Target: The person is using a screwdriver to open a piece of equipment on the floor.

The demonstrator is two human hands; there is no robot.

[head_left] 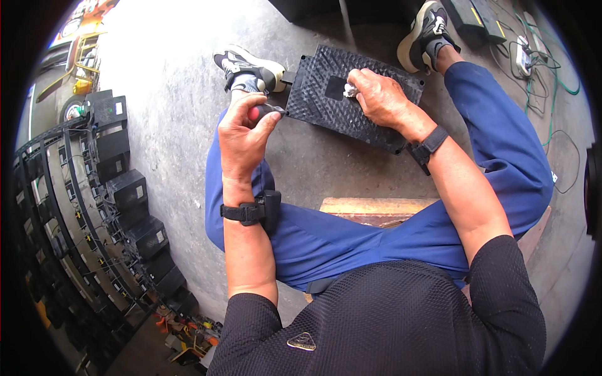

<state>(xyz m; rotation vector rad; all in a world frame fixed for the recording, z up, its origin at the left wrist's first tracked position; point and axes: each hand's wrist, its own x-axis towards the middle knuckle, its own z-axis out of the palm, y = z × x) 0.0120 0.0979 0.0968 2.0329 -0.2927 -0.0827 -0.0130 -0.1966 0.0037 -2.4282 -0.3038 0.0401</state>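
One left hand [241, 138] at ten o'clock is gripping one red-and-black tool [258, 114]; one right hand [384, 101] at one o'clock is pinching one white wad [350, 91]. One black ridged panel [315, 94] is lying at one. Two wrist straps [243, 214] are sitting at eight and two, and two shoes [262, 70] are resting at eleven and one.

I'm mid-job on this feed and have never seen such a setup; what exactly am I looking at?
No machine here, just a person's two bare hands. The single picture comes from a head-worn camera looking down; its fisheye lens bends straight edges.

A black ridged panel lies between the person's shoes, above a grey floor. The left hand holds a red-and-black handle beside the panel's left edge. The right hand pinches a white crumpled scrap over the panel; its material is unclear. Dark boxes stand off to the left.
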